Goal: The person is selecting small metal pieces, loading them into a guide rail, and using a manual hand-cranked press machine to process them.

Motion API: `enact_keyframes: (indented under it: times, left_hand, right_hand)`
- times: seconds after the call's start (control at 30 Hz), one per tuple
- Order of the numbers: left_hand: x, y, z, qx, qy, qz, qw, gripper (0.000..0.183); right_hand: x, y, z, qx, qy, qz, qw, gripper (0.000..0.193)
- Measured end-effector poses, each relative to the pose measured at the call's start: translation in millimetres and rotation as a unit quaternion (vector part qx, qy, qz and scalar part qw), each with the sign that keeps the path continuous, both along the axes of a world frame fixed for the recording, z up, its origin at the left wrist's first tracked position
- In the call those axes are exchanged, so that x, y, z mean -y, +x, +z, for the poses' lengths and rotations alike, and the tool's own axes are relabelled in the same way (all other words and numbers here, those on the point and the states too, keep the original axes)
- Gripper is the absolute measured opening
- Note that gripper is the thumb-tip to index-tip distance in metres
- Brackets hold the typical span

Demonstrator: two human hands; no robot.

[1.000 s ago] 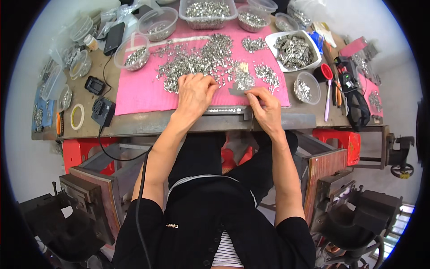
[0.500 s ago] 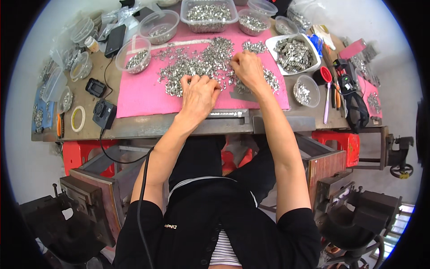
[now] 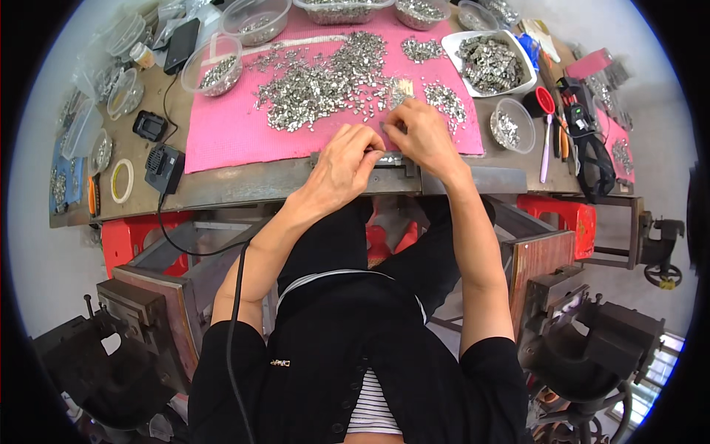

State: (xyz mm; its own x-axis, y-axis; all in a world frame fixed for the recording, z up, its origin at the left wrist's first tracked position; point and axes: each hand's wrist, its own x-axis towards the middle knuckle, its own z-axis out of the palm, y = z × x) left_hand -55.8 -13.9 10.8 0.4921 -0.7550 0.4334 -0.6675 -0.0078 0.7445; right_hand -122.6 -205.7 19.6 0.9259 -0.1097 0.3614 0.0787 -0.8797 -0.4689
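My left hand (image 3: 342,169) is over the bench's front edge, thumb and fingers pinched together; what they hold, if anything, is too small to make out. Close beside it, my right hand (image 3: 421,133) curls its fingers in a pinch, their tips also hiding what is in them. Both hands are above a metal bar (image 3: 370,179) fixed along the edge. Beyond them, a big heap of small shiny metal pieces (image 3: 307,92) spreads over a pink mat (image 3: 222,140). Smaller piles of pieces (image 3: 445,103) lie right of my right hand.
A white tray (image 3: 532,78) of metal parts and a clear round tub (image 3: 526,132) stand at the right. Clear tubs (image 3: 191,74) line the far left. A black charger (image 3: 164,169), tape roll (image 3: 132,181), and purple-handled tool (image 3: 546,159) lie on the bench. A cable crosses my left arm.
Both hands have drawn back from the heap toward the bench edge and come together. The view has tilted slightly, so the bench sits higher.
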Motion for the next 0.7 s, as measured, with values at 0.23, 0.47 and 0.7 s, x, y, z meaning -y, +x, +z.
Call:
enact_keyframes:
  times: [0.23, 0.47, 0.7]
  left_hand:
    - [6, -6, -6, 0.048, -0.012, 0.01, 0.999, 0.01]
    - [7, -7, -8, 0.107, -0.025, 0.015, 0.994, 0.013]
    - [2, -12, -8, 0.138, -0.007, 0.038, 0.99, 0.013]
  right_hand:
    - [-2, -9, -7, 0.021, 0.049, 0.001, 0.999, 0.009]
    - [-3, -11, -9, 0.017, 0.041, 0.008, 0.999, 0.011]
    - [-8, -30, -7, 0.033, 0.162, -0.065, 0.984, 0.012]
